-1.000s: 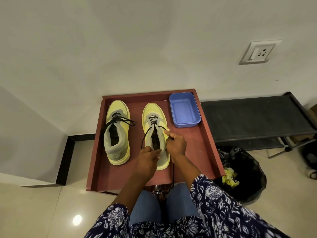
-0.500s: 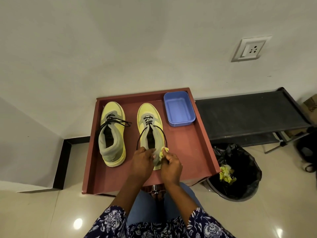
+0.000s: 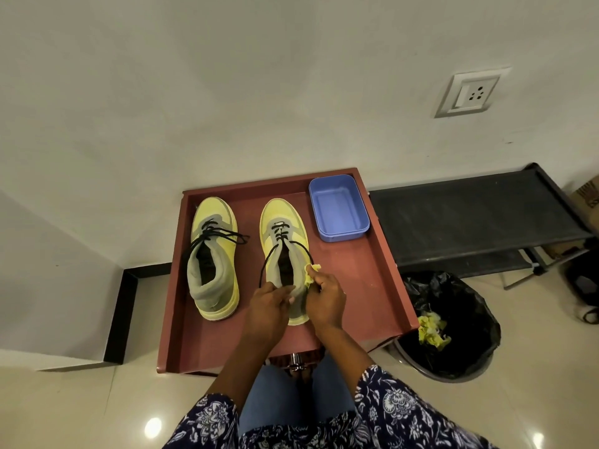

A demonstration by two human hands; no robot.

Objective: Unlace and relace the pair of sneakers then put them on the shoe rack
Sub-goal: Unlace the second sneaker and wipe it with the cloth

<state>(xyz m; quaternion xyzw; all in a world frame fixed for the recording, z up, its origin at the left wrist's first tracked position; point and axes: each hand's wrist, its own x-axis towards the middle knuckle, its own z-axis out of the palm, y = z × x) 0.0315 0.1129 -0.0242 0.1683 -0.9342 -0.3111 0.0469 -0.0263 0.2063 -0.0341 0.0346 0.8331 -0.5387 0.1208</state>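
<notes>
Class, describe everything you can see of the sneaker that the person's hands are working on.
The right-hand sneaker is high-topped, yellow at the toe and sole, with grey, fabric-looking collar and tongue. It stands upright on the reddish-brown tray, toe toward the wall, beside the blue tub. Its black lace crosses only the front eyelets; the ends trail back loose. The left hand grips the collar; the right hand pinches its edge, yellow scraps at the fingertips.

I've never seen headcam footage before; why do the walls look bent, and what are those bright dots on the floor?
Head view: the wide lens bows the wall and stretches the rack at the edge; the dots are lamp glare on glossy tiles; sneakers stay sharp.
</notes>
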